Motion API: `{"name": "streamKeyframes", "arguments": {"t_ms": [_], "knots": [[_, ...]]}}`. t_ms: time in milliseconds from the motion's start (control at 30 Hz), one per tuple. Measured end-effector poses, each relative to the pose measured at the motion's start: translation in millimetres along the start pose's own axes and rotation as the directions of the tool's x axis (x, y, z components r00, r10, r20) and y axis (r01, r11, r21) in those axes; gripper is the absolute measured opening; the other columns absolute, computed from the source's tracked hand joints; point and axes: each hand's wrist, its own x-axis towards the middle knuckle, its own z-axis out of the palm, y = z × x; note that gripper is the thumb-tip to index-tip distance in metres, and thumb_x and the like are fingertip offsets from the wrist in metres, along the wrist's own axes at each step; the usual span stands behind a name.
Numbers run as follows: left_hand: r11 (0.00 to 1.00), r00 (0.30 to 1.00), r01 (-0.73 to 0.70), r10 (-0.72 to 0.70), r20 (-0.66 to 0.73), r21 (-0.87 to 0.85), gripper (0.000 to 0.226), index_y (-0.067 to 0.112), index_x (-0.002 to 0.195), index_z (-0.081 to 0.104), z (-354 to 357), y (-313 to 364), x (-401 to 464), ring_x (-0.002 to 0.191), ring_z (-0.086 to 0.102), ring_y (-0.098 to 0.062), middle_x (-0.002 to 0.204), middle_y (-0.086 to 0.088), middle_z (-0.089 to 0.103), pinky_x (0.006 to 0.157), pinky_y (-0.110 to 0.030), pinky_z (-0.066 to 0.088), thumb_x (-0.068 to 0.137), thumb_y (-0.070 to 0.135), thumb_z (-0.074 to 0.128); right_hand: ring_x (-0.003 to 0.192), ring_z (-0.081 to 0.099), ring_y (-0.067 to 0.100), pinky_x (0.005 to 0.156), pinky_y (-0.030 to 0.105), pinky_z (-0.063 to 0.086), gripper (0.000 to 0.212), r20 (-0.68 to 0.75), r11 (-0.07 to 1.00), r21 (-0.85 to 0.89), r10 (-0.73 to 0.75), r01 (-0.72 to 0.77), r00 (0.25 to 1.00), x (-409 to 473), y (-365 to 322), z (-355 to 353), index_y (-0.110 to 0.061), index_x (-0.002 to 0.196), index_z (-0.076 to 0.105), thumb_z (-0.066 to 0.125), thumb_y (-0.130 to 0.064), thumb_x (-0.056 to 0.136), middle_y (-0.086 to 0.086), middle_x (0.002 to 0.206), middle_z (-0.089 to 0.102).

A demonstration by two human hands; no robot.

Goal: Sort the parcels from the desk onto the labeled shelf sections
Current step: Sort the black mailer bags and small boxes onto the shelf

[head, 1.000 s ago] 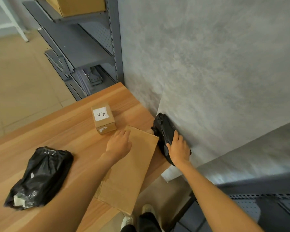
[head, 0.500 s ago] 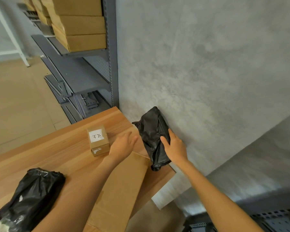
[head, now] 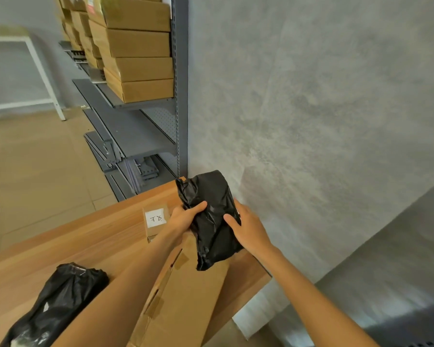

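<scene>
Now, from the head view, we have the black bag (head: pixel 212 216) lifted off the desk (head: pixel 90 246) and held between both hands, just above the flat carton (head: pixel 186 296). Our left hand (head: pixel 183 219) wraps the bag's left edge, thumb across its front face; our right hand (head: pixel 248 226) cups the right edge, fingers pressed into the plastic. Both are clamped on it, neither spread free.

Just beyond the left hand sits a small box (head: pixel 156 221) with a handwritten label. Well behind the left forearm, toward us, a second black bag (head: pixel 60 301) lies on the desk. Far past both hands, up and to the left, the shelf (head: pixel 135 101) carries stacked cartons (head: pixel 135 58); no section label is legible from here.

We judge the bag soft and light: it creases under the fingers and its lower end droops. The film looks slick, so a pinch at one corner may slip. Holding it by the two long edges around the middle, as now, should keep the contents from sagging. We cannot see any label on it.
</scene>
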Motion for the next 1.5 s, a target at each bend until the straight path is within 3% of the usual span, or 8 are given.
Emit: {"name": "streamKeyframes", "arguments": {"t_ms": [267, 467, 633, 700, 800, 967, 1333, 1500], "knots": [[0.988, 0.962, 0.096, -0.123, -0.245, -0.119, 0.048, 0.006, 0.107, 0.062, 12, 2, 14, 0.09, 0.065, -0.028, 0.098, -0.01, 0.068, 0.086, -0.045, 0.055, 0.078, 0.041, 0.075, 0.145, 0.02, 0.027, 0.118, 0.044, 0.017, 0.111, -0.023, 0.855, -0.512, -0.109, 0.082, 0.994, -11, -33, 39, -0.017, 0.153, 0.014, 0.025, -0.087, 0.068, 0.002, 0.159, 0.018], [0.992, 0.962, 0.106, -0.119, -0.247, -0.065, 0.048, 0.003, 0.107, 0.064, 19, 7, 15, 0.088, 0.066, -0.028, 0.098, -0.01, 0.069, 0.082, -0.041, 0.056, 0.078, 0.04, 0.074, 0.105, 0.064, 0.035, 0.083, 0.05, 0.056, 0.091, -0.13, 0.756, -0.653, -0.173, 0.047, 0.976, -4, -20, 48, -0.008, 0.128, 0.058, 0.089, -0.049, 0.053, 0.014, 0.121, 0.064], [0.991, 0.984, 0.024, 0.0, -0.179, 0.129, 0.057, 0.006, 0.109, 0.058, 26, 18, 12, 0.087, 0.064, -0.023, 0.104, -0.007, 0.067, 0.06, -0.029, 0.054, 0.081, 0.055, 0.066, 0.08, 0.066, 0.029, 0.059, 0.038, 0.058, 0.074, -0.265, 0.806, -0.591, -0.221, 0.023, 0.939, 2, -19, 37, -0.006, 0.122, 0.062, 0.089, -0.035, 0.059, 0.01, 0.099, 0.066], [0.962, 0.987, -0.03, 0.071, -0.143, 0.27, 0.071, 0.006, 0.124, 0.051, 23, 22, 9, 0.091, 0.065, -0.025, 0.114, -0.009, 0.064, 0.071, -0.035, 0.058, 0.083, 0.063, 0.056, 0.091, 0.063, 0.028, 0.064, 0.037, 0.054, 0.065, -0.282, 0.872, -0.489, -0.146, -0.011, 0.948, 7, -15, 30, -0.01, 0.135, 0.048, 0.072, -0.036, 0.081, 0.008, 0.11, 0.063], [0.802, 0.973, -0.09, 0.198, -0.12, 0.591, 0.083, 0.002, 0.145, 0.025, 12, 24, 3, 0.105, 0.058, -0.024, 0.126, -0.013, 0.057, 0.084, -0.031, 0.046, 0.09, 0.061, 0.045, 0.105, 0.059, 0.024, 0.077, 0.035, 0.053, 0.052, -0.286, 0.95, -0.291, 0.023, -0.109, 0.958, 14, -3, 20, -0.013, 0.133, 0.045, 0.055, -0.043, 0.092, 0.004, 0.12, 0.059], [0.474, 0.948, -0.114, 0.313, -0.046, 0.873, 0.053, 0.005, 0.126, 0.039, -14, 10, 4, 0.109, 0.054, -0.032, 0.125, -0.014, 0.055, 0.085, -0.043, 0.047, 0.096, 0.048, 0.044, 0.112, 0.058, 0.027, 0.087, 0.037, 0.052, 0.046, -0.181, 0.964, -0.016, 0.257, -0.265, 0.949, 26, 17, 11, -0.009, 0.125, 0.051, 0.055, -0.041, 0.092, 0.008, 0.122, 0.06], [0.05, 0.939, -0.072, 0.34, 0.05, 0.996, 0.044, 0.012, 0.127, 0.042, -30, -6, -13, 0.115, 0.05, -0.028, 0.124, -0.007, 0.055, 0.079, -0.037, 0.044, 0.099, 0.045, 0.037, 0.09, 0.061, 0.027, 0.084, 0.042, 0.053, 0.047, -0.093, 0.899, 0.283, 0.374, -0.335, 0.923, 29, 25, 26, -0.002, 0.1, 0.063, 0.036, -0.04, 0.101, 0.014, 0.102, 0.066], [-0.083, 0.916, -0.131, 0.37, 0.153, 0.988, 0.042, 0.013, 0.128, 0.048, -39, -6, -17, 0.124, 0.043, -0.026, 0.131, -0.006, 0.052, 0.097, -0.036, 0.039, 0.098, 0.041, 0.04, 0.083, 0.06, 0.03, 0.08, 0.043, 0.052, 0.053, -0.141, 0.893, 0.286, 0.399, -0.349, 0.906, 8, 12, 20, 0.007, 0.089, 0.062, 0.034, -0.035, 0.103, 0.018, 0.089, 0.064]]}}
